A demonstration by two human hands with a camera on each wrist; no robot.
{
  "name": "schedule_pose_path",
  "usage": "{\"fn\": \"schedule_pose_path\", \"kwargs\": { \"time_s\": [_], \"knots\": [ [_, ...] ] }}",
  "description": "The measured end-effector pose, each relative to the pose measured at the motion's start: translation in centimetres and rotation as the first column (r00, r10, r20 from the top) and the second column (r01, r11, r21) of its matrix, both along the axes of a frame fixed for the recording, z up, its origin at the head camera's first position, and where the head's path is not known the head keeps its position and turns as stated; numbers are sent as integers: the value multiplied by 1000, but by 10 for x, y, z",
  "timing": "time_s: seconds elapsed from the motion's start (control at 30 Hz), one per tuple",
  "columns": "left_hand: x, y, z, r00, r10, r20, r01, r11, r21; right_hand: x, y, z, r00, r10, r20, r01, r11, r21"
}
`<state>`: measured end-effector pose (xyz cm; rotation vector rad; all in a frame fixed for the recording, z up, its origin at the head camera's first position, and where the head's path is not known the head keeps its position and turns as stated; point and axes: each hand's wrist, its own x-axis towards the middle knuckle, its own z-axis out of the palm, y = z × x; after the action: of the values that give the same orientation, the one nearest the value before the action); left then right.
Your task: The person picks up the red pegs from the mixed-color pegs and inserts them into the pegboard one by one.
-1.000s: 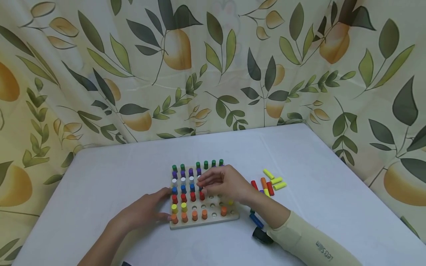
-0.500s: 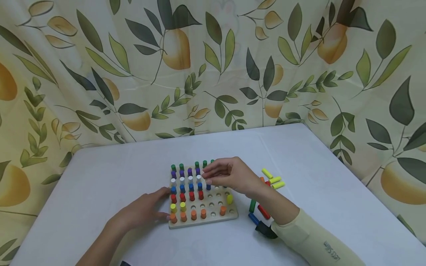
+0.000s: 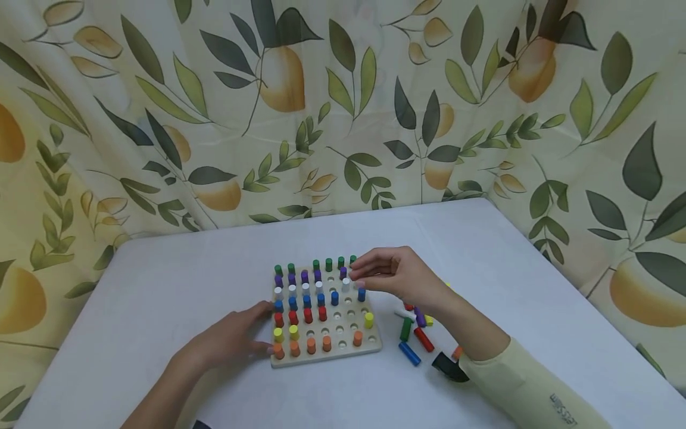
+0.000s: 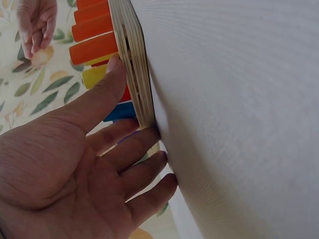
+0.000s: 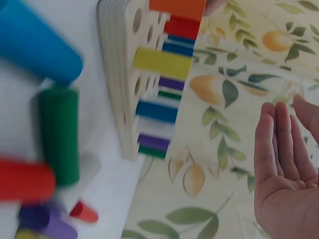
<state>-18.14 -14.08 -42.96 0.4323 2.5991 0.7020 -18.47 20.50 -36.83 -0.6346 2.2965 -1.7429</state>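
Observation:
A light wooden pegboard (image 3: pixel 337 356) carries rows of upright coloured pegs, with several holes bare among them. At its left edge rests my left hand (image 3: pixel 225 339), thumb near the front orange peg (image 4: pixel 92 47) and fingers spread along the side. In the left wrist view the fingertips meet the board's layered edge (image 4: pixel 134 64). My right hand (image 3: pixel 396 273) hovers over the board's back right corner, close by a white peg (image 3: pixel 345 285) and a blue peg (image 3: pixel 361 295). Its fingers are extended with nothing between them, as the right wrist view shows.
Loose pegs lie right of the board, including a blue one (image 3: pixel 409 353), a green one (image 3: pixel 406 329) and a red one (image 3: pixel 424 339); the right forearm hides others. A black object (image 3: pixel 450 367) shows at the right sleeve (image 3: pixel 525 381). A fruit-patterned curtain (image 3: pixel 343 119) hangs behind the white table (image 3: pixel 177 268).
My right hand has drawn back to the right and up, from the board's middle to its right edge, uncovering white, blue and purple pegs. The left hand stays at the edge.

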Motion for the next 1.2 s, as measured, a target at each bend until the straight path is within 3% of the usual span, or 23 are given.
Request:
{"fn": "schedule_pose_path", "kwargs": {
  "time_s": [0.33, 0.5, 0.83, 1.2],
  "knots": [
    [3, -3, -1, 1000, 13, 0, -13, 1000, 9, 8, 36, 16, 988, -152, -13, 152, 987, 55],
    [3, -2, -2, 1000, 4, -1, -4, 1000, 24, 16, 55, 13, 980, -195, -24, 197, 975, 101],
    [3, 4, -1, 1000, 7, -6, -7, 1000, 6, 37, 88, 2, 976, -216, -27, 218, 967, 130],
    [4, 2, 2, 1000, -3, -17, 4, 1000, 17, 45, 102, -2, 977, -214, -22, 215, 967, 137]
  ]
}}
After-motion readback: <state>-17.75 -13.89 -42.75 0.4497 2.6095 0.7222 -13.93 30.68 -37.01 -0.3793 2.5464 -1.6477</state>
